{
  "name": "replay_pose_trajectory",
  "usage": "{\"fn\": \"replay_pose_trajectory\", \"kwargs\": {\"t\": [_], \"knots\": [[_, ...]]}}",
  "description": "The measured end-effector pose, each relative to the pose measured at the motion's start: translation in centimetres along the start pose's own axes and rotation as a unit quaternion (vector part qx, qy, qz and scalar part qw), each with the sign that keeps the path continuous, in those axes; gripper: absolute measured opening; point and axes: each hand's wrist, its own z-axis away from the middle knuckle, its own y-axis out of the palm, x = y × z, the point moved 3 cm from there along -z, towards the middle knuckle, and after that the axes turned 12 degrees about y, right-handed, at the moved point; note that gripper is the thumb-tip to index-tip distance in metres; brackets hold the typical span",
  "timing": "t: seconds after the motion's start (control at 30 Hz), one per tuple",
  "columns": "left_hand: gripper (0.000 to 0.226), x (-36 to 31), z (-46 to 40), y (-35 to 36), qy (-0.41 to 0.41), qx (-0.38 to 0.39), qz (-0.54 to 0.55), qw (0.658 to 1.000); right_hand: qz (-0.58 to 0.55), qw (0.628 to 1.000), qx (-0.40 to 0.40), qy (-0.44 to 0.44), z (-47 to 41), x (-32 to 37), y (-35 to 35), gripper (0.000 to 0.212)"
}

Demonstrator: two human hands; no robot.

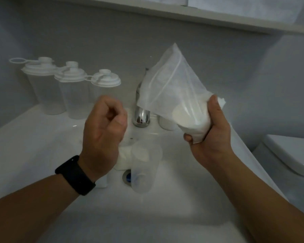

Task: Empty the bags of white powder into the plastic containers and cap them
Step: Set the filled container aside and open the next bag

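My right hand (211,130) grips the bottom of a clear zip bag (172,90) holding white powder, raised above the sink to the right of the tap. My left hand (104,127), with a black watch on the wrist, hovers over the basin with its fingers curled and nothing in them. Below it an open clear plastic container (146,165) stands in the basin, with another white bag of powder (125,158) beside it, partly hidden by my left hand. Three capped clear containers (72,92) stand on the sink's back left corner.
A chrome tap (141,116) rises at the back of the white sink (42,137), with the drain (127,177) in the basin. A small white container (166,123) sits behind the bag. A toilet (291,155) stands at the right and a shelf (200,16) runs overhead.
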Motion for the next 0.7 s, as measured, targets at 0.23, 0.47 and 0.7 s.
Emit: {"fn": "replay_pose_trajectory", "kwargs": {"t": [0.23, 0.47, 0.7], "knots": [[0.03, 5.8, 1.8, -2.7, -0.223, 0.324, -0.175, 0.903, -0.011, 0.997, -0.055, 0.046, -0.5, 0.4, -4.6, 0.058], [0.069, 7.6, 3.9, -2.5, -0.391, 0.406, -0.037, 0.826, -0.031, 0.996, -0.06, 0.05, -0.5, -0.2, -5.8, 0.065], [0.074, 6.6, 6.4, 0.5, -0.408, 0.408, -0.036, 0.816, -0.017, 0.996, -0.073, 0.051, -0.1, -0.1, -6.2, 0.065]]}}
